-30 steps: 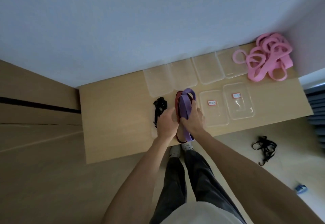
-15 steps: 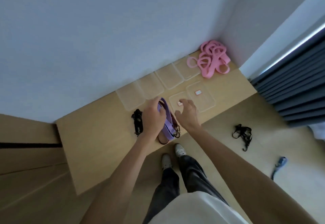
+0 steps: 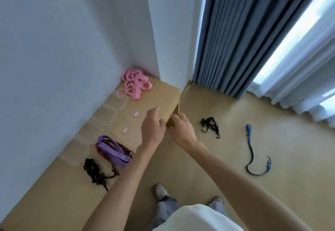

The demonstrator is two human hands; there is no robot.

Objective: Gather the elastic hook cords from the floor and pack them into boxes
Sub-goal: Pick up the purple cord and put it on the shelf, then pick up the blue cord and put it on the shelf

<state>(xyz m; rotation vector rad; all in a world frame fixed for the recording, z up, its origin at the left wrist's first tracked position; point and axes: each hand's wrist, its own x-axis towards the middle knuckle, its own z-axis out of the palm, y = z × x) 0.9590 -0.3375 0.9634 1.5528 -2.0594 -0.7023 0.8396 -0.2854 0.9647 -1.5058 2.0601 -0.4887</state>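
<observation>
A black hook cord lies bundled on the floor to the right of the low wooden platform. Farther right, a blue hook cord lies stretched in a curve. On the platform rest a purple and dark red band bundle and a black cord bundle. Clear plastic boxes with small labels and clear lids stand along the wall. My left hand hovers above the boxes, fingers apart, holding nothing. My right hand is at the platform's front edge, empty, left of the black floor cord.
Pink loops are piled in the platform's far corner against the white wall. A grey curtain and a white sheer curtain hang at the right. My shoes stand on the wooden floor by the platform.
Both hands have let go of the purple band bundle, which now lies on the platform. My view has swung right toward the floor cords, and both hands have moved that way.
</observation>
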